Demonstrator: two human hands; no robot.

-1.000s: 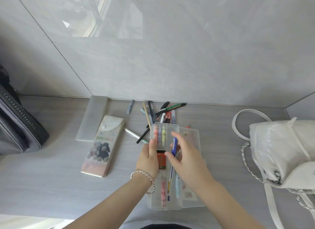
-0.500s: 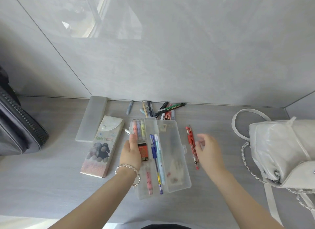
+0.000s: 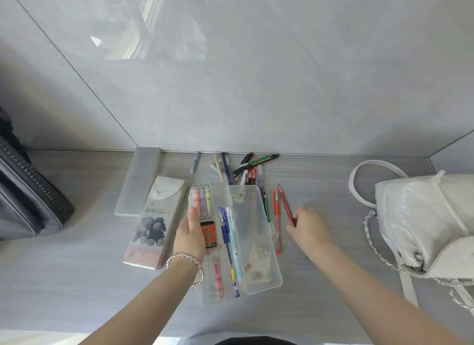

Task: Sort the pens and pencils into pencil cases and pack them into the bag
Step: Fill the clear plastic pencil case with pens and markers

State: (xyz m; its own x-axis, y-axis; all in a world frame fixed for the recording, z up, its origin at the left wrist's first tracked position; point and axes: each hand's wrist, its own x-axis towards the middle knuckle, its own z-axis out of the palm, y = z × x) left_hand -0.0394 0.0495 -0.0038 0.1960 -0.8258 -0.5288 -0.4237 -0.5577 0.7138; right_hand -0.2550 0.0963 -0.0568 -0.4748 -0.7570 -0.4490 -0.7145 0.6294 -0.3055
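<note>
Left hand (image 3: 189, 233): thumb and fingers curl over the left rim of the open clear pencil case (image 3: 247, 216), gripping it. Just right of the thumb, in the tray, lie a 2B lead box (image 3: 208, 234), a blue pen (image 3: 227, 244) and a light-blue pen (image 3: 234, 244).

Right hand (image 3: 307, 226): fingertips pinch the near end of a red pencil (image 3: 285, 203), point towards the wall. A red pen (image 3: 277, 224) lies just left of these fingers, beside the case lid. The white bag (image 3: 423, 224) sits well right of them.

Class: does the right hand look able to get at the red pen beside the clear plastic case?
Probably: the red pen lies uncovered beside the right hand, though it pinches a red pencil.
</note>
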